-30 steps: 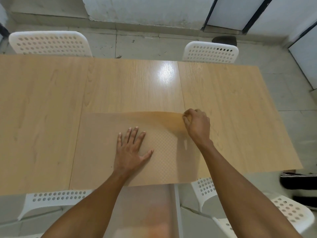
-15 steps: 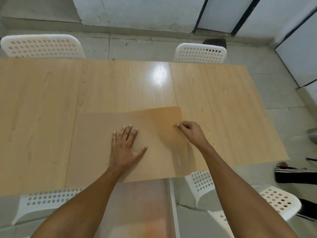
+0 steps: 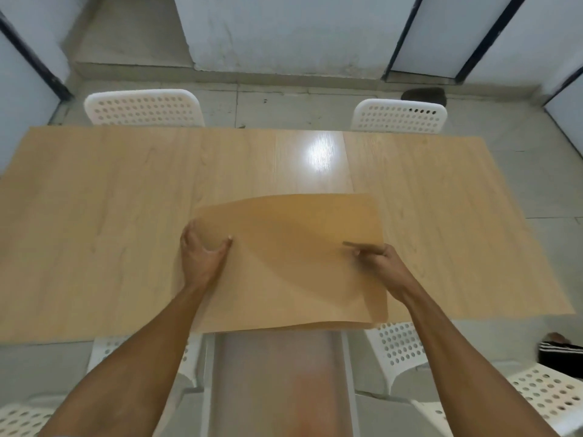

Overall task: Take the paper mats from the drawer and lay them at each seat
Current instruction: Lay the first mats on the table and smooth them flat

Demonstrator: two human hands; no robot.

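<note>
1. Mat [image 3: 293, 263]: tan paper sheet, at near edge of table [image 3: 94, 231], roughly centre. It bows upward, not flat; near edge reaches the table's front edge.
2. L hand [image 3: 202, 253]: grips mat's left edge, thumb on top, fingers tucked under the sheet & hidden.
3. R hand [image 3: 378, 263]: at mat's right side, thumb laid on top of sheet, fingers curled underneath, so pinching it. Blurred, so exact finger lie is unclear.
4. Both forearms reach in from the bottom of view, well apart, one each side of mat.
5. Table: light wood, glare spot near the far middle.
6. Chairs: white perforated, two at far side, left [image 3: 142, 107] & right [image 3: 399, 116]; more at near side, partly under table [image 3: 397, 345].
7. Translucent panel [image 3: 277, 383] below the table's near edge, between arms; can't tell what it is.
</note>
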